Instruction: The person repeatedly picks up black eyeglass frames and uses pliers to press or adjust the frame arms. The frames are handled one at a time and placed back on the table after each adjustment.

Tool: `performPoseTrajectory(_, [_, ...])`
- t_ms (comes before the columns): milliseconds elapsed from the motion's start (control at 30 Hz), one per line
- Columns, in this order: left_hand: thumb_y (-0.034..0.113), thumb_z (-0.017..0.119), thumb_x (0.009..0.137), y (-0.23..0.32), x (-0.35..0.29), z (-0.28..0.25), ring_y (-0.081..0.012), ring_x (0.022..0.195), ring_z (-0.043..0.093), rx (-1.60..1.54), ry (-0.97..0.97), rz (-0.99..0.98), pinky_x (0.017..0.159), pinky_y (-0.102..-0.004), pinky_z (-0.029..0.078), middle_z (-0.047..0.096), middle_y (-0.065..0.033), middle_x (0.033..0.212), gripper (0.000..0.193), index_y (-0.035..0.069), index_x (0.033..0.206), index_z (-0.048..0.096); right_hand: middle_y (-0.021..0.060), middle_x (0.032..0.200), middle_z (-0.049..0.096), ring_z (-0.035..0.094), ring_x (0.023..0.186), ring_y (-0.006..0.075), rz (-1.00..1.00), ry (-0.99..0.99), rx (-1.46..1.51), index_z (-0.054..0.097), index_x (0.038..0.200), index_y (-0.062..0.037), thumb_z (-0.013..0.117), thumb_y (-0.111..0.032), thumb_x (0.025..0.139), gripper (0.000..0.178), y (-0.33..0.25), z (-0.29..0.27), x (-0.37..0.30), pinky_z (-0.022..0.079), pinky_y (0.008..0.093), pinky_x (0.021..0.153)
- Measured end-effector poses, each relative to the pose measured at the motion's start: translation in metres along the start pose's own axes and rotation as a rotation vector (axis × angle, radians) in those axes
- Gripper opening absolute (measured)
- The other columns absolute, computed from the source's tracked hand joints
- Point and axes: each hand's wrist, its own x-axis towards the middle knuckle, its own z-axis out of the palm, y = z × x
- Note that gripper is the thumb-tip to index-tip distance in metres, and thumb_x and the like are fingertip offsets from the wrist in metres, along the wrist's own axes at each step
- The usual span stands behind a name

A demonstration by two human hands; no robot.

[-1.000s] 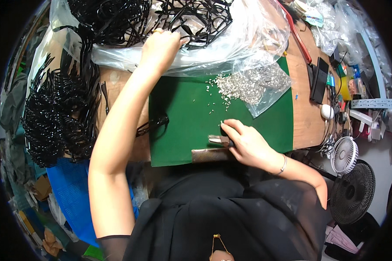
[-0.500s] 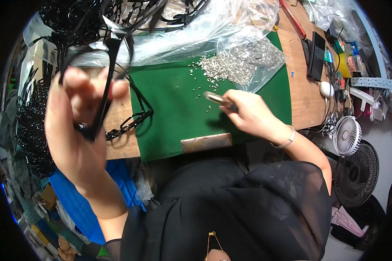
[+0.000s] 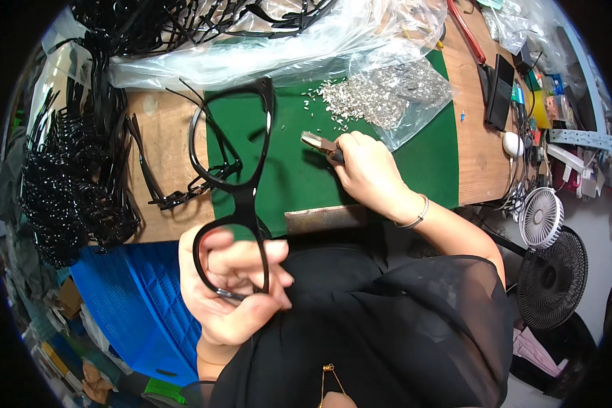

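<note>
The eyeglass frame (image 3: 245, 204) is glossy black with rounded rims, one at 12 o'clock, one at 6, and sits at 8 o'clock from the pliers (image 3: 321, 143). The left hand's (image 3: 226, 325) fingers hold its lower rim; the right hand's (image 3: 370, 170) fingers wrap the pliers.

I could read no words, numbers or signs from where I stood; any marks on the black fan (image 3: 552, 277) beyond the desk's (image 3: 481, 166) right edge, or on the pale blue strip (image 3: 585, 140) by that edge, were too small.
</note>
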Motion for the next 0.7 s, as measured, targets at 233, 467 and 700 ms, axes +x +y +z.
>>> performPoseTrajectory(233, [-0.008,0.066,0.068,-0.022,0.018,0.009,-0.0093,0.067,0.050,0.050,-0.226,0.054,0.066,-0.0229,0.048,0.047,-0.0219,0.110,0.104,0.008,0.136,-0.011,0.0141,0.070,0.050,0.051,0.068,0.0320,-0.044,0.024,0.096,0.048,0.078,-0.0017,0.058,-0.009,0.070,0.015,0.000,-0.005,-0.005,0.042,0.0414,0.061])
performPoseTrajectory(467, [-0.011,0.063,0.068,-0.056,0.035,0.030,-0.0141,0.092,0.055,0.480,-0.347,0.178,0.077,-0.0240,0.047,0.045,-0.0182,0.120,0.095,0.008,0.137,0.001,0.0086,0.072,0.053,0.055,0.063,0.0142,0.064,-0.006,0.866,0.053,0.085,0.0000,0.061,-0.002,0.077,0.011,-0.037,-0.081,-0.049,0.043,0.0246,0.057])
performPoseTrajectory(700, [-0.012,0.061,0.069,-0.063,0.036,0.047,-0.0119,0.088,0.052,0.628,-0.231,0.220,0.078,-0.0232,0.048,0.044,-0.0157,0.123,0.091,0.008,0.136,0.004,-0.0001,0.074,0.053,0.048,0.064,0.0029,0.209,0.037,1.159,0.049,0.089,-0.0008,0.057,-0.009,0.085,0.012,-0.034,-0.072,-0.053,0.041,0.0184,0.056])
